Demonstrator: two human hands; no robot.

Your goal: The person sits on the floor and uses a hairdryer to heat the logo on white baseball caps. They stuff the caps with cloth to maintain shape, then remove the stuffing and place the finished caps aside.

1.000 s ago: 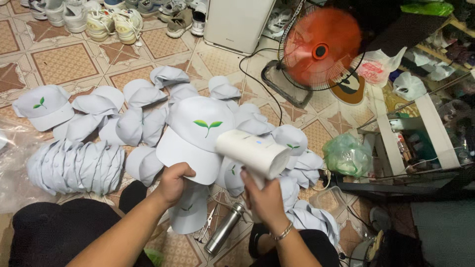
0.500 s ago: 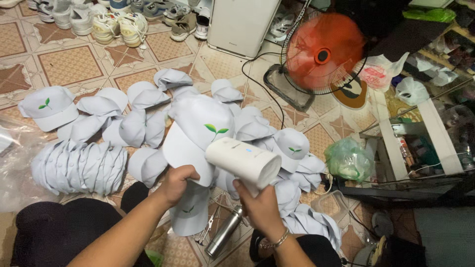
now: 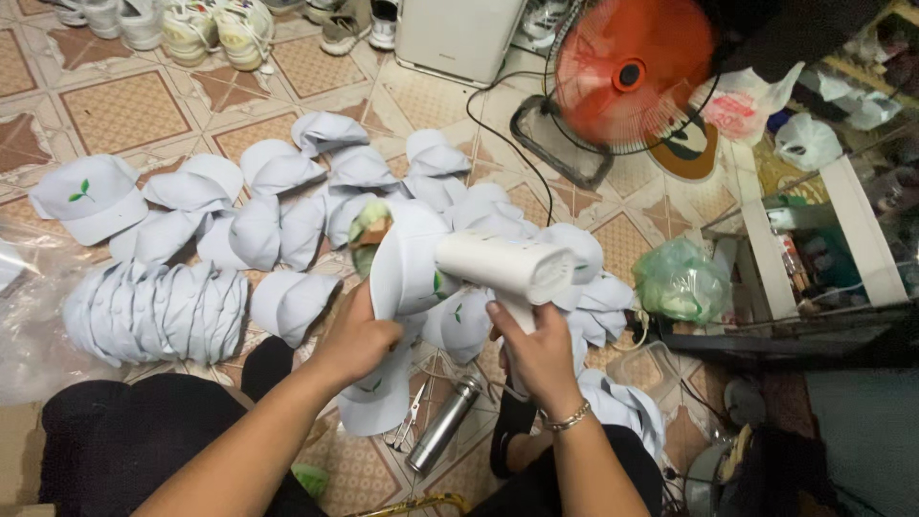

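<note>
My left hand (image 3: 356, 337) grips a white cap (image 3: 407, 263) by its brim and holds it turned on its side, above the floor. My right hand (image 3: 536, 356) holds a white handheld steamer (image 3: 507, 265) by its handle, with the steamer's head pointed left against the cap. A small green leaf mark shows on the cap near the steamer. Several more white caps (image 3: 287, 206) lie spread on the tiled floor behind the held one. A nested row of caps (image 3: 153, 311) lies to the left.
A metal bottle (image 3: 444, 424) and small scissors (image 3: 412, 418) lie on the floor between my knees. An orange floor fan (image 3: 632, 77) stands at the back right with its black cord. A green plastic bag (image 3: 682, 280), a white box appliance (image 3: 458, 33) and shoes (image 3: 211, 29) are around.
The cap has been turned from facing up, crown and leaf mark showing, to standing on its side. The steamer has moved up and closer against it.
</note>
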